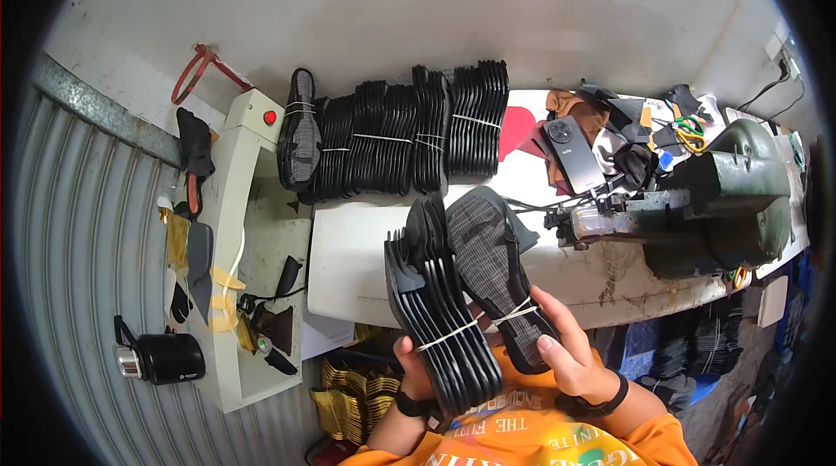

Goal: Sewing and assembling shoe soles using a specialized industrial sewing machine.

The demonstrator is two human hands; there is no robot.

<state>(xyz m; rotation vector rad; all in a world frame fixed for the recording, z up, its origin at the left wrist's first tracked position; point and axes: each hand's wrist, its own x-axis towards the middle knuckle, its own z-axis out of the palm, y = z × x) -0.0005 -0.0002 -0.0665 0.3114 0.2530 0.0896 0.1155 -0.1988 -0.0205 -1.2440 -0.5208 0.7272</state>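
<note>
Between my hands, in front of my orange shirt, is a bundle of black shoe soles [440,318], stacked on edge and tied around with a thin white band [515,313]. The outermost sole on the right turns its grey, cross-hatched face [488,257] up toward me. My left hand [413,370] is closed around the lower left side of the stack, its fingers partly hidden. Gripping the lower right edge, my right hand [570,353] has its thumb laid on the patterned face. The bundle's far end reaches over the front of the white table [348,248].
More banded black soles [383,135] stand in a row along the wall. A green sewing machine [723,196] fills the table's right side, near a phone [573,157], scissors [692,133] and fabric scraps. A pale open-fronted cabinet [231,361] and black flask [170,358] are at left.
</note>
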